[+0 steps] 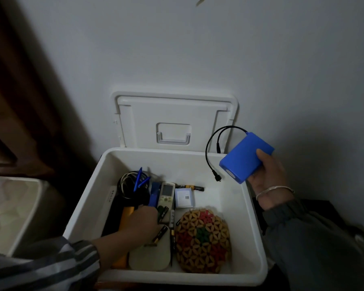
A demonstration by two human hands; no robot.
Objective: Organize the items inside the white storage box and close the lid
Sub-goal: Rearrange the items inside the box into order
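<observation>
The white storage box [254, 244] stands open, its lid [174, 114] leaning upright against the wall. My right hand [267, 177] holds a blue battery pack [245, 157] with black leads above the box's right rim. My left hand [142, 220] is down inside the box, fingers curled around small black batteries [162, 213] beside a white remote [166, 195]. Also in the box lie a round woven coaster [202, 238], a cream pad [149, 255], an orange tool [125, 217], a white card [184, 198], coiled cables [128, 183] and blue-handled pliers [140, 179].
A pale bin or container [13, 208] stands left of the box. Dark wooden furniture [13, 101] fills the upper left. A white wall [198, 49] is directly behind the lid. Something dark lies to the right of the box under my right sleeve.
</observation>
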